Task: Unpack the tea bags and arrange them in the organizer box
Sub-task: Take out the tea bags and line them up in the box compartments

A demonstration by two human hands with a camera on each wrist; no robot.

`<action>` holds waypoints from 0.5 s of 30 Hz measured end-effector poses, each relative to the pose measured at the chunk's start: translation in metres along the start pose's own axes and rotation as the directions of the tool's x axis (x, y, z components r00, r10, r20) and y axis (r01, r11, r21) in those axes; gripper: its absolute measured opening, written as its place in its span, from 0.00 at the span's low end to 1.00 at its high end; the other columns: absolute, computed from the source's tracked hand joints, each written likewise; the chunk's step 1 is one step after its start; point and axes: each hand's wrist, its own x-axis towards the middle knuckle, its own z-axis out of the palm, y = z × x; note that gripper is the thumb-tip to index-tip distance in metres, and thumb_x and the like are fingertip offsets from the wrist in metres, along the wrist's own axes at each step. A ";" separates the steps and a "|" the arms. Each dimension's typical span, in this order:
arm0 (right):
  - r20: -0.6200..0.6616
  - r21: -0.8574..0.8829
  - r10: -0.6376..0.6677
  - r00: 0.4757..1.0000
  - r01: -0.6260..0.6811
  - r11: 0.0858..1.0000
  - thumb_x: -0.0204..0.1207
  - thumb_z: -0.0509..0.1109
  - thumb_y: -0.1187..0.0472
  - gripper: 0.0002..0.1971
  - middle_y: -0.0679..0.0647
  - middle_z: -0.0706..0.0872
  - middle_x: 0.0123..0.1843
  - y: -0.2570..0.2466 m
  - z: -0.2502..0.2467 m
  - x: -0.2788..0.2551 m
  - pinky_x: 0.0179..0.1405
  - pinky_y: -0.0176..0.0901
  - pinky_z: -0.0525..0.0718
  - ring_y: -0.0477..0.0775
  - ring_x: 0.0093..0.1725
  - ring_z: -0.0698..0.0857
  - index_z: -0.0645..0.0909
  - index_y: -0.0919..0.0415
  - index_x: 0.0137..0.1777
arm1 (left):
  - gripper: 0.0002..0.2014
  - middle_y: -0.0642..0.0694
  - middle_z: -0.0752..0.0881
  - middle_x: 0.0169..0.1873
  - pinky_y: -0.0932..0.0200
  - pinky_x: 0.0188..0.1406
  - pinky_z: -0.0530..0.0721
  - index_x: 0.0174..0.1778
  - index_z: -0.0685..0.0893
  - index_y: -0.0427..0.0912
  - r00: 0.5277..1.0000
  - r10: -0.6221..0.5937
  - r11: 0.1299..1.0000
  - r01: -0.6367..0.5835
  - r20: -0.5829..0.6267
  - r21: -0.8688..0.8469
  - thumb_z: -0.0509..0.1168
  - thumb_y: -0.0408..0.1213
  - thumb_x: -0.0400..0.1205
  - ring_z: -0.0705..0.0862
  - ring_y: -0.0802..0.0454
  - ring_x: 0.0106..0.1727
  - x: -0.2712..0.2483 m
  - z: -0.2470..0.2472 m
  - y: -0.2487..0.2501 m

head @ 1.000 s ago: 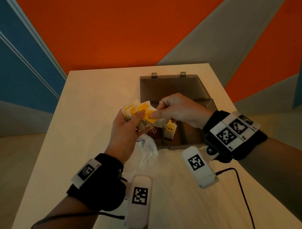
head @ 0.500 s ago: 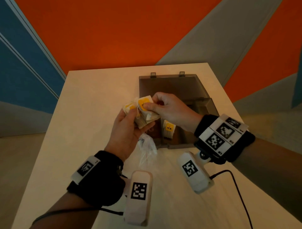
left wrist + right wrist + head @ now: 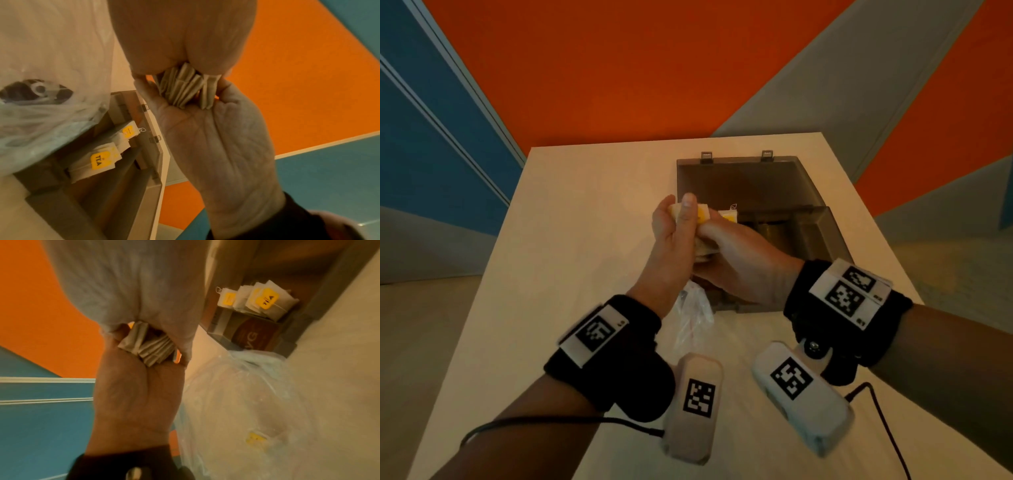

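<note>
Together, hands around tea bags.

You are working in dim, warm-tinted light; no single source or hard shadow shows, and the tabletop reads evenly lit. The head view bends straight wall lines toward its edges and is soft throughout. Both wrist views are grainy, with motion blur on the plastic bag and the near palm of the left hand. No glare appears.
</note>
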 end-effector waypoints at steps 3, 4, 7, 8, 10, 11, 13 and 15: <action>-0.003 -0.015 -0.014 1.000 0.014 1.000 0.84 0.54 0.58 0.13 0.63 0.75 0.51 0.009 0.001 -0.005 0.60 0.47 0.77 0.62 0.55 0.75 0.72 0.63 0.63 | 0.42 0.40 0.67 0.73 0.40 0.73 0.69 0.77 0.56 0.51 1.000 -0.025 0.990 0.026 -0.013 0.139 0.45 0.73 0.71 0.68 0.43 0.74 0.000 -0.002 -0.013; -0.037 -0.019 -0.016 0.999 0.015 1.000 0.83 0.54 0.59 0.15 0.63 0.78 0.53 0.012 0.001 -0.005 0.59 0.45 0.80 0.58 0.57 0.79 0.70 0.62 0.66 | 0.45 0.41 0.66 0.75 0.38 0.74 0.65 0.77 0.56 0.53 0.999 -0.043 0.983 0.044 -0.013 0.175 0.43 0.76 0.67 0.65 0.42 0.75 -0.001 -0.003 -0.015; -0.068 0.082 0.010 0.998 -0.004 0.997 0.83 0.55 0.59 0.18 0.60 0.81 0.65 0.023 -0.010 0.002 0.67 0.52 0.79 0.58 0.65 0.81 0.69 0.60 0.71 | 0.43 0.44 0.58 0.79 0.42 0.79 0.55 0.79 0.50 0.52 0.999 -0.040 0.969 0.046 -0.030 0.243 0.42 0.71 0.70 0.57 0.45 0.79 -0.004 -0.003 -0.009; -0.074 0.131 0.022 0.997 -0.012 0.991 0.83 0.55 0.60 0.18 0.62 0.79 0.67 0.026 -0.013 0.006 0.69 0.56 0.77 0.60 0.66 0.80 0.69 0.62 0.72 | 0.40 0.46 0.56 0.80 0.48 0.78 0.52 0.80 0.49 0.51 0.999 -0.005 0.962 0.015 -0.036 0.273 0.43 0.69 0.74 0.55 0.47 0.80 -0.005 -0.005 -0.005; -0.170 0.226 0.037 0.985 0.002 0.974 0.83 0.56 0.61 0.18 0.63 0.79 0.67 0.030 -0.024 0.021 0.70 0.57 0.76 0.61 0.66 0.79 0.68 0.64 0.71 | 0.33 0.48 0.57 0.78 0.61 0.72 0.54 0.79 0.54 0.49 0.992 0.113 0.927 -0.086 -0.055 0.365 0.48 0.59 0.79 0.56 0.51 0.79 -0.006 -0.015 0.001; -0.259 0.246 0.040 0.965 0.026 0.969 0.83 0.57 0.62 0.17 0.62 0.80 0.65 0.030 -0.031 0.031 0.68 0.56 0.77 0.60 0.63 0.80 0.69 0.65 0.70 | 0.28 0.48 0.59 0.77 0.67 0.70 0.57 0.77 0.59 0.50 0.982 0.179 0.896 -0.138 -0.059 0.422 0.52 0.54 0.80 0.58 0.53 0.78 -0.006 -0.023 0.001; -0.433 0.142 0.002 0.901 0.067 0.988 0.81 0.60 0.63 0.13 0.59 0.81 0.58 0.030 -0.045 0.047 0.61 0.54 0.81 0.57 0.55 0.82 0.72 0.63 0.64 | 0.22 0.48 0.64 0.73 0.85 0.58 0.59 0.71 0.69 0.51 0.961 0.273 0.827 -0.211 -0.044 0.521 0.59 0.45 0.80 0.65 0.55 0.73 -0.010 -0.042 -0.001; -0.545 -0.085 -0.072 0.835 0.031 0.996 0.79 0.63 0.64 0.07 0.57 0.81 0.56 0.029 -0.056 0.064 0.59 0.55 0.83 0.56 0.51 0.82 0.75 0.58 0.55 | 0.19 0.45 0.69 0.70 0.89 0.48 0.63 0.65 0.76 0.49 0.955 0.296 0.760 -0.221 -0.024 0.611 0.65 0.37 0.77 0.69 0.54 0.65 -0.019 -0.060 -0.008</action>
